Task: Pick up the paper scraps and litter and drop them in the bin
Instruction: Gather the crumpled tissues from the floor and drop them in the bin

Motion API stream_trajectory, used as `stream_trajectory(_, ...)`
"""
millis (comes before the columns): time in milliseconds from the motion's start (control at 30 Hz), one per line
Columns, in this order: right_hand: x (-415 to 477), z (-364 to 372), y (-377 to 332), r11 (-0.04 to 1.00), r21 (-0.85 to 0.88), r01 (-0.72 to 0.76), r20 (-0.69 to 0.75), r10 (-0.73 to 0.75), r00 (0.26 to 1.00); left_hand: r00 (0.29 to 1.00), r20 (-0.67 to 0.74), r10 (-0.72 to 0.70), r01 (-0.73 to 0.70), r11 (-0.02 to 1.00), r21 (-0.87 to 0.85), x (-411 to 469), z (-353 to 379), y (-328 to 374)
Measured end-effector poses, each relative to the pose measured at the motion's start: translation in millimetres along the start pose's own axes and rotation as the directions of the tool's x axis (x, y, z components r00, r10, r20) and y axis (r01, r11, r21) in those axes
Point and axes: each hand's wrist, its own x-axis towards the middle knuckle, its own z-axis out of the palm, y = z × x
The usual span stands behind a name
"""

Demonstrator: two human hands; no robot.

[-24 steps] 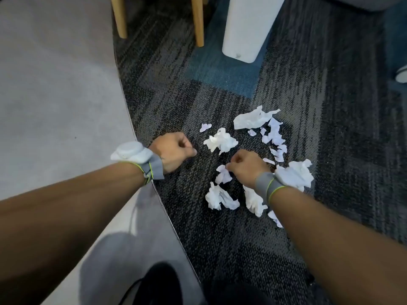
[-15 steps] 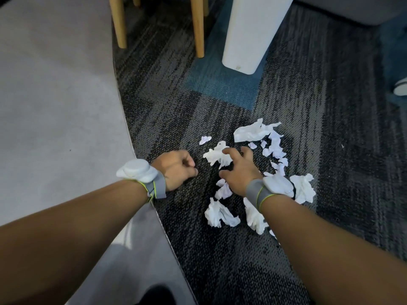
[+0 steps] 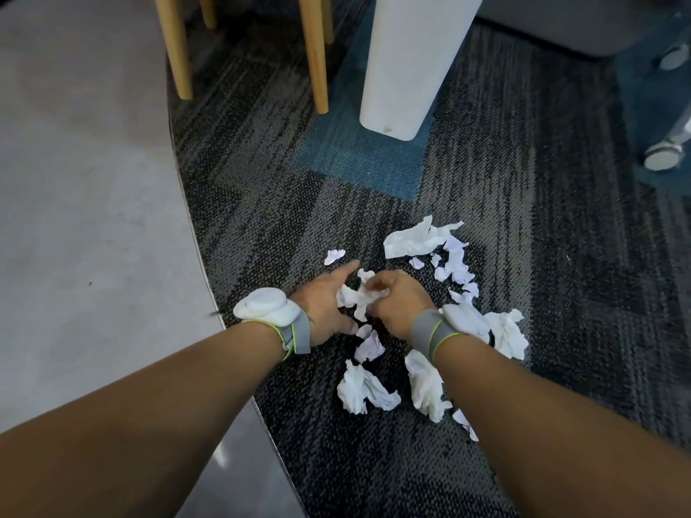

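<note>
White crumpled paper scraps lie scattered on the dark carpet. My right hand is curled around a crumpled wad in the middle of the pile. My left hand is spread open against the same wad from the left, index finger stretched out. A big scrap lies beyond the hands, two more wads lie nearer me, and another sits right of my wrist. The white bin stands upright further back; its top is out of view.
Wooden chair legs stand left of the bin. A curved grey hard floor borders the carpet on the left. A grey furniture piece and caster wheels are at the far right. A small scrap lies apart at the upper left of the pile.
My left hand went from a fist to open and moved right to the wad. My right hand reached forward from a near scrap and closed over the wad.
</note>
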Motion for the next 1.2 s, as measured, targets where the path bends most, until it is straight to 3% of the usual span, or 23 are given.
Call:
stream_trajectory(133,1.8,0.6,3.4,0.962,0.272,-0.030,0.051,0.016,0.999,1.000,0.010,0.015,-0.015,0.999,0.030,8.5,12.7,7.3)
stream_trajectory(267,4.1,0.8,0.0,0.950,0.313,0.008,0.107,-0.044,0.993,0.999,-0.029,-0.027,0.028,0.998,0.055,12.2,14.4,9.8)
stream_trajectory(400,14.4,-20.3,-3.7,0.999,0.009,0.052,-0.134,-0.051,0.990,0.996,-0.079,-0.035,0.038,0.999,0.036,10.3,8.2,7.6)
stream_trajectory(467,22.7,-35.5,-3.2,0.996,-0.076,0.043,-0.182,-0.056,0.982,0.990,-0.134,-0.033,0.032,0.999,-0.005,9.9,2.5,6.9)
stream_trajectory(667,43.7,-55.5,5.5,0.939,-0.344,0.009,0.125,0.037,0.991,0.985,-0.169,-0.023,0.018,0.999,-0.031,10.3,-20.1,7.4)
stream_trajectory(733,40.6,-52.7,8.5,0.921,-0.389,0.009,0.131,0.046,0.990,0.986,-0.164,-0.008,0.008,1.000,0.000,5.9,-26.7,7.1)
stream_trajectory(800,36.8,-51.6,5.3,0.933,-0.359,-0.020,0.061,0.045,0.997,0.984,-0.176,-0.014,0.019,0.999,0.027,3.6,-35.6,7.3)
stream_trajectory(933,26.6,-61.1,-5.0,0.989,-0.140,-0.052,-0.084,0.040,0.996,0.975,-0.218,-0.034,0.041,0.999,0.024,2.5,-53.7,18.1)
stream_trajectory(1200,13.2,-82.6,-18.5,0.983,0.181,0.024,-0.097,-0.006,0.995,0.961,-0.270,-0.052,0.044,0.998,-0.035,6.9,-59.3,42.9)
